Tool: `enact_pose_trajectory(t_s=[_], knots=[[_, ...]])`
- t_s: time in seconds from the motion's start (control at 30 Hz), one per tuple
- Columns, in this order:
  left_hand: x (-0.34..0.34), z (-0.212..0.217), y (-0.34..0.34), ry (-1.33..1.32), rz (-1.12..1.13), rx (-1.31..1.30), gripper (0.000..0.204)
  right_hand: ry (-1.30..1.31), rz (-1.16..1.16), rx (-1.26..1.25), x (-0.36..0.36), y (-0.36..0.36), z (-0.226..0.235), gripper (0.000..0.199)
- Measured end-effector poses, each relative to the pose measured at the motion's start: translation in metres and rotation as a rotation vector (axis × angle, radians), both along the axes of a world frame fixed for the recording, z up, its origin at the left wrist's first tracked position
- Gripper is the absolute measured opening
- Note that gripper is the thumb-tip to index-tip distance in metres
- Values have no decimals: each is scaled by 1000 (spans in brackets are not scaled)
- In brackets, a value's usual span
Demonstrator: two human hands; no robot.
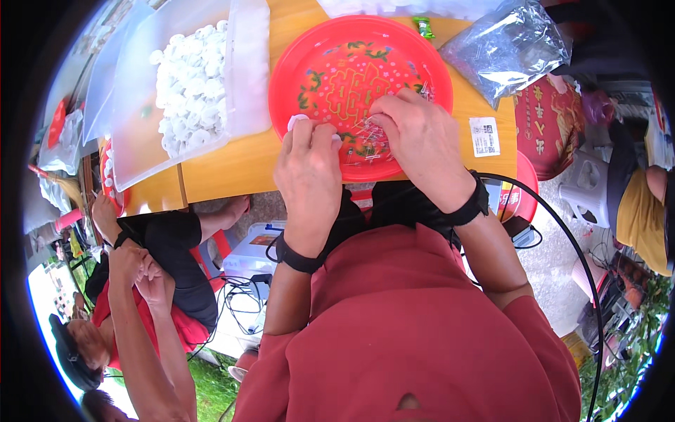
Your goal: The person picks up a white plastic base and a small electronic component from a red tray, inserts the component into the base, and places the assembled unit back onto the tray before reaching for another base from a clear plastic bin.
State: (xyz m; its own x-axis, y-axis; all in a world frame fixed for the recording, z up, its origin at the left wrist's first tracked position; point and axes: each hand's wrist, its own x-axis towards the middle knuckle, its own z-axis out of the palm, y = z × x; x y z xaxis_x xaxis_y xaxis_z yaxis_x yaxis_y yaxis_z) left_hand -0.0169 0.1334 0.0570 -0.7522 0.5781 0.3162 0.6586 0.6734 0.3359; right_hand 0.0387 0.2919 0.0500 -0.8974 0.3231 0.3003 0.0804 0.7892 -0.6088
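Over the near rim of a round red tray (pixel 285 77) with a floral pattern, my left hand (pixel 309 179) is closed, a small white round plastic piece (pixel 298 121) at its fingertips. Another bit of white shows by its thumb side. My right hand (pixel 425 144) reaches over the tray's right half, thumb and forefinger pinched together; whatever lies between them is too small to make out. Small clear, pin-like pieces (pixel 367 133) are scattered on the tray between the two hands, and more of them (pixel 427 90) lie by its right side.
Left of the tray, a translucent plastic bin (pixel 249 70) holds many white round pieces (pixel 193 91). A clear plastic bag (pixel 510 46), a green wrapper (pixel 424 27) and a printed label (pixel 484 136) lie rightward on the wooden table (pixel 232 169). A black cable (pixel 573 243) hangs at right. Another person (pixel 151 309) sits at left.
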Motion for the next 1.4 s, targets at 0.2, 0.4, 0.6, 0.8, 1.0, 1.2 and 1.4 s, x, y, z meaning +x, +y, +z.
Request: enact_pose_trajectory(t_s=[0.2, 0.4, 0.6, 0.8, 1.0, 1.2, 1.4], knots=[[-1, -10, -5, -23, 18, 114, 14, -75, 45, 225, -18, -13, -9, 6], [5, -12, -7, -11, 0, 240, 14, -181, 118, 371, -21, -18, 5, 6], [13, -9, -4, -73, 70, 392, 10, -237, 214, 353, -22, -18, 8, 9], [13, -8, -1, -139, 52, 354, 13, -202, 189, 180, -22, -13, 2, 12], [10, -5, 2, -183, 53, 343, 11, -223, 200, -290, -12, -10, 21, 9], [8, -4, 3, -351, 4, 515, 12, -249, 187, -403, 0, -8, 28, 7], [1, -5, -5, -1082, -69, 857, 10, -74, 215, -438, 8, -6, 29, 13]])
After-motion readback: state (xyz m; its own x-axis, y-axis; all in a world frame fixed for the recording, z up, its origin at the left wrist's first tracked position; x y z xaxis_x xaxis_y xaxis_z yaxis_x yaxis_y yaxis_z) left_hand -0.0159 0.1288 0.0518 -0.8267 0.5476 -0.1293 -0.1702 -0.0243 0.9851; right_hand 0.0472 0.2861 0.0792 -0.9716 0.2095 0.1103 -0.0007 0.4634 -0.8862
